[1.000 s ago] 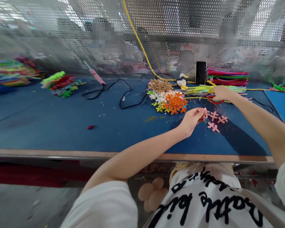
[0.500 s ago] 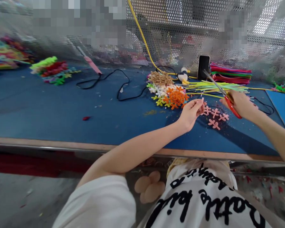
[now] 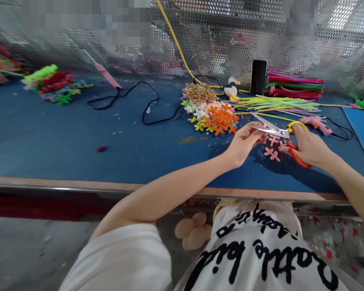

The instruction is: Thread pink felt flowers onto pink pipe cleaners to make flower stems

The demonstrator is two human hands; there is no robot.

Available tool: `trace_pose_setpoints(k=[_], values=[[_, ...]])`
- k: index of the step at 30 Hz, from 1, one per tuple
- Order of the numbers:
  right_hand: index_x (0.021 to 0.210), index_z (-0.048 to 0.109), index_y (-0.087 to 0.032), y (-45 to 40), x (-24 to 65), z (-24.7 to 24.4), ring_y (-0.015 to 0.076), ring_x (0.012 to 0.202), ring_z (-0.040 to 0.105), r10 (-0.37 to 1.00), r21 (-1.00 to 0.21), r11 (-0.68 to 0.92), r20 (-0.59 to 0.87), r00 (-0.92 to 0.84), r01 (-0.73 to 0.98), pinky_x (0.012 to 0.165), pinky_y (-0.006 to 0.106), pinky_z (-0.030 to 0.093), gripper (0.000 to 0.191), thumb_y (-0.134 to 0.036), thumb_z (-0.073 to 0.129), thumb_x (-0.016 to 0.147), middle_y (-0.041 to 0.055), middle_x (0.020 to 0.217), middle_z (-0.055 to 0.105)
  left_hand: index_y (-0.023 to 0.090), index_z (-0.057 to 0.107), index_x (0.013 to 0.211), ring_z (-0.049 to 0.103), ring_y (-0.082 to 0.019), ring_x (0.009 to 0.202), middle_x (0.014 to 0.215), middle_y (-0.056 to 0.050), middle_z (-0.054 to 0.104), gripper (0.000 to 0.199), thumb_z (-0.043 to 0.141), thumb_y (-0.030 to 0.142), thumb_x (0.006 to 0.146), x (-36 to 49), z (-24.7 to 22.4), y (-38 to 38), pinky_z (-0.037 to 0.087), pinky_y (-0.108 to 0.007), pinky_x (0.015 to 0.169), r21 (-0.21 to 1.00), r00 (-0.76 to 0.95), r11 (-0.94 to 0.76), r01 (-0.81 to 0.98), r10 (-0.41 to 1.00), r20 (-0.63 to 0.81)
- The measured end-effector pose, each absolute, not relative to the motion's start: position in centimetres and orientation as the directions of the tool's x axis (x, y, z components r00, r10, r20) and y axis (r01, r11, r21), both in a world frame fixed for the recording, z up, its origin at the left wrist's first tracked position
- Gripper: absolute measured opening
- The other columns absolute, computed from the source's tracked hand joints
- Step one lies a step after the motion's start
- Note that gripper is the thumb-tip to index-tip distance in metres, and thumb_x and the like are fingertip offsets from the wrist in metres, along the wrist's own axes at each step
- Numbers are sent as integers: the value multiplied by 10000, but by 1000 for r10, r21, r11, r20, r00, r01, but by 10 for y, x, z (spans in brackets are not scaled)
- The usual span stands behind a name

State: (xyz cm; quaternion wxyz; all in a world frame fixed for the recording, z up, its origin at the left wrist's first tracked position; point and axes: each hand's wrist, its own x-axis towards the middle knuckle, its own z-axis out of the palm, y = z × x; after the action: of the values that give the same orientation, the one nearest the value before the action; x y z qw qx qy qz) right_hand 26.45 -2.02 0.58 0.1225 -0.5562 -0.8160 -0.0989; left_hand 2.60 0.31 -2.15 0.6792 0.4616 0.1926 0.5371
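My left hand (image 3: 242, 143) is closed in a pinch on a pink pipe cleaner piece (image 3: 265, 126), mostly hidden by the fingers and blades. My right hand (image 3: 314, 147) grips scissors (image 3: 280, 132) with one yellow and one red handle loop. Their blades are spread and point left, right at my left fingertips. Below the blades, several small pink pipe cleaner flowers (image 3: 272, 153) lie on the blue table (image 3: 145, 149). Left of my left hand sits a pile of orange flowers (image 3: 221, 119), with white, yellow and brown flowers (image 3: 202, 93) behind.
Pale green pipe cleaners (image 3: 276, 104) and a pink-red bundle (image 3: 294, 85) lie at the back, beside an upright phone (image 3: 259, 76). A pink glue gun (image 3: 317, 124) rests right. A pink-handled tool (image 3: 107, 76) with a black cord and more colored pieces (image 3: 56, 83) are left.
My right hand has lowered the scissors and turned them, bringing the now spread blades to my left fingertips. The left hand keeps its pinch. The view has shifted slightly.
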Motion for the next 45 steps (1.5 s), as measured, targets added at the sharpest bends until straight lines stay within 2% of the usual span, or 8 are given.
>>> trace_pose_setpoints(k=[7, 19, 22, 28, 31, 34, 39, 45], values=[[1098, 504, -204, -25, 258, 11, 361, 823, 691, 927, 0, 318, 208, -311, 948, 640, 391, 433, 606, -776, 462, 906, 175, 1018, 723, 173, 661, 843, 646, -112, 741, 769, 10, 667, 271, 853, 361, 807, 26, -27, 4, 535, -262, 765, 859, 350, -38, -511, 903, 248], [977, 606, -162, -12, 251, 16, 333, 744, 684, 975, -20, 195, 112, -192, 981, 627, 357, 399, 576, -722, 472, 963, 182, 821, 723, 162, 647, 830, 576, -75, 693, 751, 22, 643, 136, 730, 235, 910, 26, -21, 5, 494, -245, 773, 870, 351, 83, -485, 930, 106], [950, 663, -146, 8, 251, 23, 364, 766, 696, 980, 62, 118, 153, -126, 991, 643, 385, 426, 586, -703, 483, 961, 218, 863, 744, 155, 708, 918, 593, -76, 729, 786, 19, 650, 26, 711, 180, 913, 27, -22, 7, 503, -256, 831, 866, 327, 76, -495, 939, 104], [1072, 751, -111, 88, 256, 23, 403, 964, 704, 953, 114, 125, 263, -151, 986, 836, 452, 521, 429, -475, 669, 858, 233, 1053, 769, 162, 721, 1086, 634, -88, 776, 812, 33, 652, 231, 763, 182, 860, 25, -24, 8, 524, -292, 892, 901, 295, 24, -434, 948, 116], [1190, 716, -46, 124, 258, 14, 418, 1152, 649, 913, 50, 284, 291, -286, 958, 1007, 498, 492, 491, -378, 696, 830, 271, 1228, 720, 159, 692, 1078, 644, -95, 743, 810, 24, 685, 300, 812, 219, 810, 22, -25, 7, 539, -310, 865, 914, 287, 42, -403, 954, 83], [1131, 745, -88, 127, 255, 9, 384, 1173, 644, 846, -81, 436, 376, -378, 896, 1051, 510, 478, 378, -355, 637, 888, 236, 1206, 737, 155, 697, 966, 630, -90, 710, 801, 8, 711, 267, 845, 252, 765, 21, -26, 8, 541, -294, 824, 920, 275, 39, -391, 959, 76], [1028, 790, -222, 62, 242, 16, 245, 890, 719, 733, -420, 673, 489, -472, 609, 833, 389, 556, 341, -501, 609, 953, 84, 996, 798, 157, 716, 790, 625, -93, 711, 771, -11, 724, 201, 864, 279, 730, 22, -26, 8, 532, -263, 783, 934, 266, 38, -356, 962, 62], [925, 810, -223, 1, 230, 15, 206, 748, 707, 773, -469, 626, 477, -417, 624, 723, 334, 543, 223, -400, 675, 913, 56, 859, 798, 151, 729, 806, 656, -124, 794, 831, -27, 741, 313, 924, 339, 649, 23, -25, 6, 526, -263, 770, 949, 287, 25, -313, 955, 69]])
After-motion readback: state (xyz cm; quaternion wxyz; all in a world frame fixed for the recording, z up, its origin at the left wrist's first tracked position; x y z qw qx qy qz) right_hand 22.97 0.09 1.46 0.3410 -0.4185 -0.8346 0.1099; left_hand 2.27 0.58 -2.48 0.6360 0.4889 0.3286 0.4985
